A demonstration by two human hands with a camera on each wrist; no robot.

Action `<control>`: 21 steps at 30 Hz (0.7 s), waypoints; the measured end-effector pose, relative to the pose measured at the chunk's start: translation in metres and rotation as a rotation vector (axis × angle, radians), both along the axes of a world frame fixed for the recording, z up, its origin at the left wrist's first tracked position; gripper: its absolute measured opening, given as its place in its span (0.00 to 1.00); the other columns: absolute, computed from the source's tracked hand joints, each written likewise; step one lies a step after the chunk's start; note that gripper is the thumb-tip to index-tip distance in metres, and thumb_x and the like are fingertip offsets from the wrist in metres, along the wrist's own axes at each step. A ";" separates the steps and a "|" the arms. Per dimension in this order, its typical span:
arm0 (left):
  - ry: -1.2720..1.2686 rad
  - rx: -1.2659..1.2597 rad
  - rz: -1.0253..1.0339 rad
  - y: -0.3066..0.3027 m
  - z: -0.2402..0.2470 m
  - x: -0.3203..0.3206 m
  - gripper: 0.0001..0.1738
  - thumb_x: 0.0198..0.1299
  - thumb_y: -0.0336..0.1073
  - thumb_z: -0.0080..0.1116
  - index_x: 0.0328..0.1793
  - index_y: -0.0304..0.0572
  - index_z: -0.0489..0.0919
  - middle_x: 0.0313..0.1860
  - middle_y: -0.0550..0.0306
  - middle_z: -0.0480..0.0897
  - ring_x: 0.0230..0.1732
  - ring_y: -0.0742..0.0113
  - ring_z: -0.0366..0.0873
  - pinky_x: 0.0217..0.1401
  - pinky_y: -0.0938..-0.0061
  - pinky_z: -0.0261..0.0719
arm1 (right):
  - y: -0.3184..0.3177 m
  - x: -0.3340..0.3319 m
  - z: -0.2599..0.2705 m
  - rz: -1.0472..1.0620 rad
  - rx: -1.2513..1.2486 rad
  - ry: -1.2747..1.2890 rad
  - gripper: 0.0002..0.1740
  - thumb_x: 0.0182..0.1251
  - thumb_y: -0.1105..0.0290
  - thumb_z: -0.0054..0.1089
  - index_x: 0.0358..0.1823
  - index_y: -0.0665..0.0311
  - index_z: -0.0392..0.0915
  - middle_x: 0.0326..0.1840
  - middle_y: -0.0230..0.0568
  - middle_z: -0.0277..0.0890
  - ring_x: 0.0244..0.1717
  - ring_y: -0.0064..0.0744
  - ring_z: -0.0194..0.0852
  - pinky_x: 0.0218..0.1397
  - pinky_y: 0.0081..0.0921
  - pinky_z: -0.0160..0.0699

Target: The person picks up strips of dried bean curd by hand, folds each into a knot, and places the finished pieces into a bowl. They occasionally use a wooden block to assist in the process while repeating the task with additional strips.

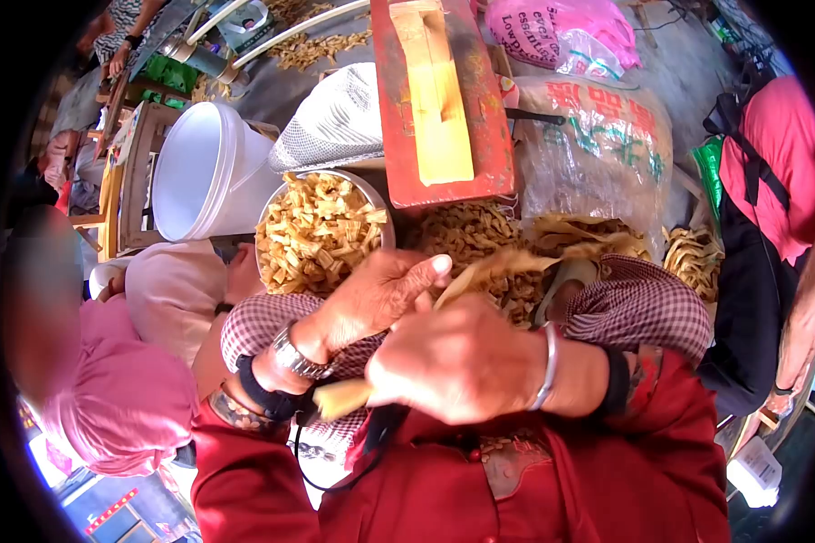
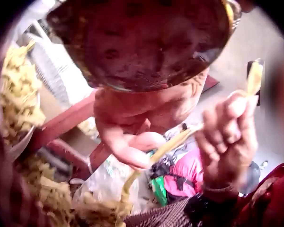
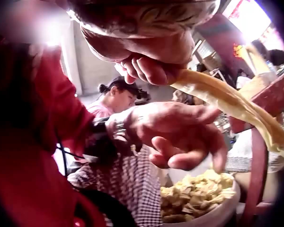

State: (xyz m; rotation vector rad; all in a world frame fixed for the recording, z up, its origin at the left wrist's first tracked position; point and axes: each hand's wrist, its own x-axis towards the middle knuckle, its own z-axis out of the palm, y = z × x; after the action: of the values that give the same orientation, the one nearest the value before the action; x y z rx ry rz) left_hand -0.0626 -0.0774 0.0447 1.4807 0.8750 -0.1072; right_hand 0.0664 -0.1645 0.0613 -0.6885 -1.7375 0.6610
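In the head view my right hand, with a bangle at the wrist, grips a long pale-brown strip; one end trails away up and right, a short yellowish end pokes out at lower left. The right wrist view has this hand at the top, fingers curled round the strip. My left hand, wearing a metal watch, is beside it, thumb extended near the strip. Its fingers are loosely bent beneath the strip, apart from it in that view. In the left wrist view its fingertips overlap the strip; contact is unclear.
A bowl of cut pieces stands ahead, beside a white bucket. A red bench bears a yellow wooden block. More strips lie below it, near a clear plastic sack. People sit on both sides.
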 end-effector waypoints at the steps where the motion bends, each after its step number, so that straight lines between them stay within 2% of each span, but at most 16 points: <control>1: 0.044 -0.241 0.071 -0.008 -0.004 0.003 0.33 0.64 0.61 0.47 0.41 0.31 0.79 0.25 0.53 0.79 0.25 0.72 0.72 0.30 0.76 0.73 | -0.007 -0.009 -0.004 0.068 0.030 -0.029 0.07 0.56 0.70 0.58 0.26 0.62 0.69 0.17 0.31 0.62 0.18 0.29 0.68 0.19 0.28 0.67; 2: 0.003 -0.347 0.082 -0.016 -0.011 0.008 0.37 0.63 0.66 0.43 0.40 0.32 0.79 0.26 0.56 0.79 0.24 0.73 0.71 0.29 0.79 0.72 | -0.012 -0.013 -0.004 0.117 0.023 -0.061 0.07 0.57 0.70 0.57 0.27 0.62 0.69 0.18 0.31 0.63 0.19 0.29 0.68 0.19 0.28 0.67; 3: -0.079 -0.579 0.101 -0.021 -0.003 0.017 0.37 0.61 0.68 0.43 0.39 0.34 0.78 0.26 0.59 0.78 0.23 0.73 0.71 0.27 0.79 0.72 | -0.018 -0.017 -0.005 0.167 0.017 -0.093 0.06 0.57 0.70 0.56 0.28 0.62 0.69 0.19 0.31 0.63 0.20 0.28 0.68 0.20 0.27 0.68; 6: -0.111 -0.726 0.060 -0.017 -0.001 0.027 0.28 0.61 0.59 0.53 0.38 0.37 0.77 0.24 0.65 0.75 0.21 0.77 0.68 0.24 0.82 0.69 | -0.029 -0.028 -0.013 0.235 0.039 -0.135 0.05 0.56 0.70 0.57 0.30 0.62 0.70 0.22 0.31 0.64 0.22 0.27 0.69 0.20 0.28 0.68; 8: -0.142 -0.739 0.066 -0.015 0.000 0.028 0.22 0.61 0.54 0.58 0.37 0.38 0.77 0.23 0.68 0.73 0.20 0.79 0.66 0.22 0.83 0.67 | -0.030 -0.026 -0.012 0.168 -0.004 -0.035 0.06 0.56 0.70 0.58 0.30 0.61 0.71 0.22 0.31 0.63 0.22 0.28 0.68 0.21 0.28 0.68; 9: -0.169 -0.676 0.101 -0.012 0.004 0.027 0.15 0.59 0.44 0.62 0.36 0.39 0.78 0.21 0.70 0.71 0.19 0.83 0.64 0.22 0.85 0.65 | -0.029 -0.023 -0.009 0.134 -0.028 0.015 0.06 0.55 0.70 0.58 0.30 0.61 0.71 0.22 0.31 0.63 0.22 0.28 0.68 0.21 0.28 0.68; 10: -0.184 -0.562 0.129 -0.009 0.006 0.023 0.13 0.60 0.43 0.61 0.36 0.39 0.78 0.22 0.70 0.72 0.21 0.83 0.65 0.23 0.85 0.66 | -0.025 -0.014 -0.005 0.046 -0.040 -0.032 0.05 0.54 0.71 0.60 0.29 0.61 0.72 0.23 0.32 0.66 0.23 0.28 0.69 0.22 0.26 0.69; 11: -0.198 -0.448 0.155 -0.006 0.008 0.017 0.12 0.61 0.41 0.60 0.36 0.38 0.78 0.23 0.70 0.73 0.23 0.84 0.66 0.24 0.85 0.67 | -0.016 -0.012 -0.010 -0.068 -0.011 0.139 0.04 0.54 0.73 0.60 0.29 0.62 0.74 0.25 0.35 0.70 0.24 0.30 0.71 0.24 0.24 0.70; 12: -0.321 -0.372 0.138 -0.005 0.003 0.011 0.08 0.62 0.35 0.58 0.38 0.37 0.78 0.27 0.69 0.75 0.28 0.84 0.69 0.29 0.85 0.70 | -0.009 0.003 -0.004 -0.266 -0.052 0.055 0.03 0.59 0.74 0.57 0.32 0.65 0.75 0.27 0.37 0.73 0.23 0.28 0.73 0.24 0.22 0.70; 14: -0.434 -0.166 0.187 -0.010 0.017 0.011 0.05 0.63 0.29 0.53 0.40 0.35 0.77 0.30 0.64 0.77 0.32 0.80 0.72 0.34 0.83 0.73 | 0.002 0.019 -0.015 -0.430 -0.240 0.104 0.07 0.67 0.73 0.48 0.37 0.70 0.74 0.29 0.36 0.72 0.24 0.21 0.71 0.24 0.19 0.70; 15: -0.246 -0.118 0.236 -0.012 0.032 0.016 0.04 0.63 0.27 0.52 0.40 0.35 0.77 0.31 0.62 0.78 0.32 0.79 0.73 0.35 0.82 0.73 | 0.007 0.027 -0.021 -0.504 -0.336 0.135 0.10 0.71 0.73 0.44 0.39 0.72 0.74 0.30 0.35 0.71 0.24 0.18 0.70 0.24 0.17 0.70; 16: -0.270 0.252 0.137 -0.011 0.021 0.010 0.05 0.63 0.24 0.51 0.41 0.34 0.78 0.32 0.61 0.79 0.34 0.78 0.74 0.37 0.81 0.74 | 0.014 0.025 -0.024 -0.508 -0.348 0.216 0.10 0.71 0.72 0.44 0.39 0.71 0.74 0.30 0.34 0.70 0.23 0.17 0.69 0.24 0.16 0.70; 17: -0.256 0.361 0.179 -0.014 0.027 0.011 0.05 0.61 0.24 0.52 0.41 0.34 0.78 0.31 0.59 0.79 0.33 0.74 0.76 0.37 0.78 0.74 | 0.014 0.026 -0.022 -0.483 -0.479 0.248 0.10 0.71 0.71 0.45 0.39 0.71 0.74 0.29 0.38 0.70 0.25 0.24 0.70 0.27 0.21 0.69; 19: -0.352 0.691 0.095 -0.007 0.024 0.005 0.06 0.64 0.27 0.53 0.42 0.32 0.79 0.34 0.61 0.78 0.34 0.77 0.73 0.37 0.83 0.71 | 0.014 0.026 -0.017 -0.442 -0.743 0.309 0.11 0.69 0.68 0.48 0.39 0.70 0.73 0.25 0.47 0.69 0.29 0.39 0.72 0.32 0.30 0.69; 20: -0.326 0.849 0.110 -0.006 0.025 0.001 0.06 0.63 0.29 0.54 0.41 0.34 0.79 0.35 0.57 0.79 0.35 0.74 0.74 0.37 0.81 0.72 | 0.015 0.027 -0.015 -0.382 -0.793 0.318 0.13 0.69 0.67 0.47 0.37 0.71 0.74 0.25 0.48 0.70 0.27 0.39 0.72 0.32 0.30 0.69; 21: -0.394 1.202 -0.017 0.004 0.027 0.001 0.06 0.61 0.31 0.56 0.39 0.36 0.79 0.37 0.53 0.79 0.35 0.69 0.75 0.37 0.77 0.73 | 0.017 0.027 -0.015 -0.319 -0.841 0.327 0.14 0.69 0.65 0.46 0.36 0.71 0.74 0.24 0.49 0.71 0.26 0.39 0.73 0.31 0.30 0.69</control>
State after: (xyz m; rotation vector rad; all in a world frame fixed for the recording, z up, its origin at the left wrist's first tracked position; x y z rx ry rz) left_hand -0.0616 -0.0738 0.0715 2.4869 0.5840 0.8066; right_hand 0.0933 -0.1479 0.0467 -1.3107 -0.9741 1.2099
